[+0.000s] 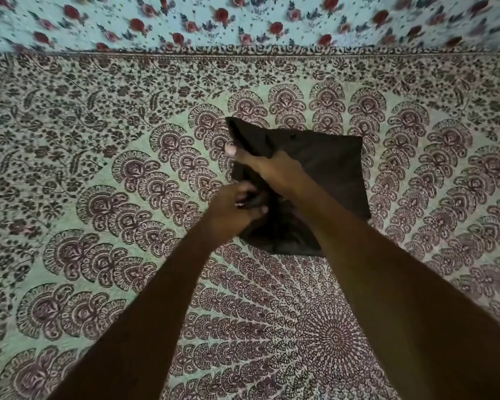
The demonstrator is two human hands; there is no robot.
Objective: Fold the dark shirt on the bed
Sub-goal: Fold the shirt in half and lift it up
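— Hands? The left hand (237, 207) pinches the near-left edge of the dark shirt (324, 174); the right hand (272, 168) clutches its left edge, farther up.

— And the shirt? Folded into a rough rectangle on the patterned bedspread (98, 168) — long axis running away from the person, tilted slightly left, mostly right of both hands.

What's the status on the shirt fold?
Both hands gripping: left hand and right hand shut on the shirt's left edge. Shirt already a compact square on the bedspread. Nothing in the way.
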